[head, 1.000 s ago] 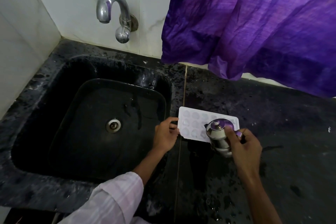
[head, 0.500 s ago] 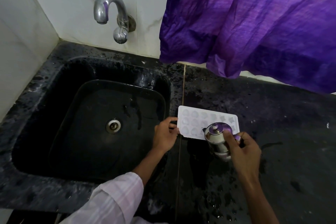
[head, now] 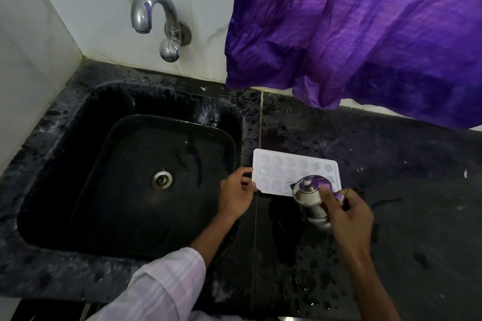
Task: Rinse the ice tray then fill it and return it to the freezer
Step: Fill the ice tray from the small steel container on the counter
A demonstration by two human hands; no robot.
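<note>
We have the ice tray (head: pixel 284 167) lying flat on the dark counter (head: pixel 391 164) at centre right of the frame, just right of the sink (head: pixel 130 164). Its long axis runs left to right. Our left hand (head: pixel 236 197) pinches its left short edge. Our right hand (head: pixel 349 214) curls round a lidded steel jug (head: pixel 309 197) over the tray's lower right corner, spout pointing left. We judge the pour should travel leftward along that axis.
</note>
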